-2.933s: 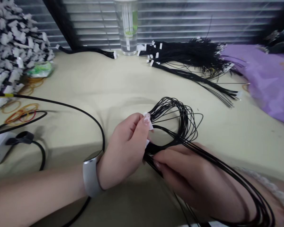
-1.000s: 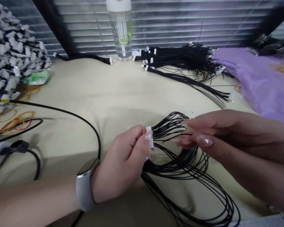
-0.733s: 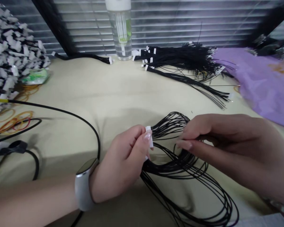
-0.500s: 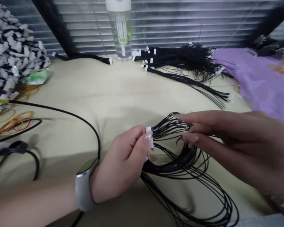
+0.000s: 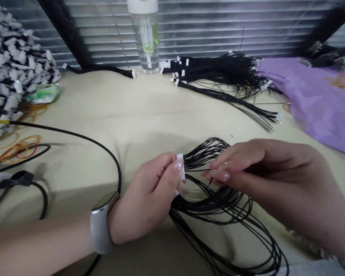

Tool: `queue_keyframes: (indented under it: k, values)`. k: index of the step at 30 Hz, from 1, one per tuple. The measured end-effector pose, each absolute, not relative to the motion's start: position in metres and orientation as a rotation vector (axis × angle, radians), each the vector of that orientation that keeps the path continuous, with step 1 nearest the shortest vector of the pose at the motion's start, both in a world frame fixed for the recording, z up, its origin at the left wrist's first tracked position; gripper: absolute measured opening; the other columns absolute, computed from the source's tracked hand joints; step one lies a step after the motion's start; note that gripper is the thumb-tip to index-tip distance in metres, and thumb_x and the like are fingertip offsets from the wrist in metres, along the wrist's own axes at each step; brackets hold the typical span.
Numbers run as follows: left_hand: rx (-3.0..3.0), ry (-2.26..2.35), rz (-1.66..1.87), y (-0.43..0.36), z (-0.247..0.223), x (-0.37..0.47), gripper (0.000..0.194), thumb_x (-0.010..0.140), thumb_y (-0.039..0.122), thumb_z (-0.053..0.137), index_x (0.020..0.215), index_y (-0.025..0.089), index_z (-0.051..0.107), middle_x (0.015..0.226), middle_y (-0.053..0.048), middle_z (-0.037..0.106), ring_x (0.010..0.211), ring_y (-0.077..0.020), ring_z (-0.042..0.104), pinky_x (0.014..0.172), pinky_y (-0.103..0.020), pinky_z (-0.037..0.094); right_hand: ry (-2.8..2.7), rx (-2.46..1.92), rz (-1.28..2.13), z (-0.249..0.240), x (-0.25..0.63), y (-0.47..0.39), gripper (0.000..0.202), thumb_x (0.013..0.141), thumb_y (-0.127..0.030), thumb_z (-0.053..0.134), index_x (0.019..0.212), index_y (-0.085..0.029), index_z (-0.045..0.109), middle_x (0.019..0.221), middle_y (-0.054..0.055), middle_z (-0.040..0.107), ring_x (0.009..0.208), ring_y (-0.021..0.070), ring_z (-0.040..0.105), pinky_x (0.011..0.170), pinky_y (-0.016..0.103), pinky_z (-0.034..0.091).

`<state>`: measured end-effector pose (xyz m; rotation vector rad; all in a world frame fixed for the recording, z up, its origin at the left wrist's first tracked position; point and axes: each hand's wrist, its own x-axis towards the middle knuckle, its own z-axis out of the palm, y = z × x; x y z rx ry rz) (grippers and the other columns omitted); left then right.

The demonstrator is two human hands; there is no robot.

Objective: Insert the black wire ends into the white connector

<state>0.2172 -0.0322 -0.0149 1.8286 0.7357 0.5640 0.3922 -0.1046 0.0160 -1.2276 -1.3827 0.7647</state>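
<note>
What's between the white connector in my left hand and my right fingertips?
In the head view, only thin black wires span from the white connector to the right hand fingertips.

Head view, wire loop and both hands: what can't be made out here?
- Right hand: its grip on the black wires is covered by its own fingers.
- White connector: mostly behind the left hand fingertips; pin count too small to read.
- Wire loop: lower end cut off by the bottom edge.
- Bottle: its top is cropped; its label is illegible.
</note>
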Motion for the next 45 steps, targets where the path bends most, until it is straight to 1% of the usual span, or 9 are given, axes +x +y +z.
queue_keyframes:
  k: [3,8,14,21,27,32,36,41,45]
  values:
    - [1.815,0.717,0.549,-0.032,-0.014,0.218,0.038,0.096,0.033,0.033,0.065,0.015,0.045,0.06,0.005,0.045,0.056,-0.0035,0.041,0.053,-0.015,0.035,-1.311,-1.23,0.697,0.009,0.386,-0.105,0.014,0.074,-0.008,0.068,0.067,-0.017,0.06,0.076,-0.001,0.069,0.072,0.0084,0.067,0.069,0.011,0.057]
    - [1.731,0.716,0.511,-0.03,-0.014,0.219,0.038,0.096,0.034,0.033,0.064,0.016,0.045,0.057,0.006,0.046,0.052,-0.0038,0.04,0.049,-0.015,0.034,-1.235,-1.185,0.611,0.001,0.376,-0.102,0.013,0.074,-0.006,0.067,0.07,-0.017,0.061,0.078,-0.004,0.069,0.076,0.0065,0.066,0.071,0.012,0.056]
    - [1.676,0.762,0.483,-0.029,-0.017,0.22,0.038,0.095,0.039,0.033,0.066,0.016,0.046,0.056,0.005,0.048,0.05,-0.0054,0.04,0.047,-0.017,0.033,-1.169,-1.122,0.624,-0.004,0.37,-0.096,0.015,0.073,-0.004,0.066,0.069,-0.018,0.061,0.08,-0.005,0.069,0.08,0.0071,0.066,0.074,0.014,0.056]
    - [1.68,0.802,0.477,-0.03,-0.014,0.222,0.039,0.094,0.038,0.034,0.065,0.017,0.046,0.053,0.004,0.046,0.047,-0.0063,0.037,0.044,-0.018,0.031,-1.211,-1.126,0.662,-0.005,0.37,-0.096,0.014,0.075,-0.004,0.066,0.07,-0.017,0.061,0.081,-0.003,0.069,0.08,0.007,0.066,0.075,0.015,0.056]
    - [1.63,0.818,0.504,-0.03,-0.013,0.222,0.037,0.093,0.037,0.034,0.064,0.017,0.044,0.052,0.004,0.045,0.047,-0.0067,0.038,0.043,-0.018,0.031,-1.547,-1.22,0.404,-0.003,0.382,-0.102,0.013,0.075,-0.005,0.064,0.078,-0.018,0.061,0.08,-0.003,0.068,0.077,0.0083,0.064,0.071,0.018,0.053]
    - [1.612,0.804,0.506,-0.03,-0.011,0.221,0.038,0.094,0.036,0.033,0.062,0.017,0.041,0.051,0.005,0.043,0.046,-0.006,0.036,0.043,-0.017,0.031,-1.775,-1.268,0.223,0.0,0.386,-0.103,0.016,0.076,-0.005,0.063,0.085,-0.018,0.059,0.081,-0.002,0.067,0.066,0.0047,0.06,0.058,0.014,0.048]
    - [1.663,0.804,0.498,-0.03,-0.01,0.22,0.036,0.094,0.034,0.034,0.063,0.017,0.042,0.051,0.005,0.042,0.046,-0.0061,0.036,0.044,-0.017,0.03,-1.721,-1.289,0.174,-0.002,0.386,-0.104,0.018,0.075,-0.005,0.064,0.085,-0.019,0.057,0.083,-0.002,0.067,0.071,0.0064,0.062,0.063,0.016,0.05]
    - [1.731,0.787,0.512,-0.032,-0.012,0.219,0.036,0.095,0.034,0.033,0.065,0.016,0.044,0.056,0.005,0.045,0.05,-0.006,0.039,0.047,-0.017,0.033,-1.587,-1.296,0.296,-0.005,0.384,-0.107,0.02,0.074,-0.008,0.067,0.086,-0.022,0.059,0.082,-0.002,0.066,0.072,0.01,0.063,0.063,0.021,0.051]
    - [1.758,0.79,0.522,-0.033,-0.013,0.219,0.036,0.095,0.034,0.033,0.066,0.016,0.044,0.058,0.004,0.045,0.053,-0.0063,0.04,0.049,-0.017,0.034,-1.476,-1.339,0.399,-0.005,0.382,-0.108,0.017,0.073,-0.01,0.068,0.082,-0.02,0.059,0.078,-0.003,0.064,0.07,0.0099,0.063,0.061,0.02,0.051]
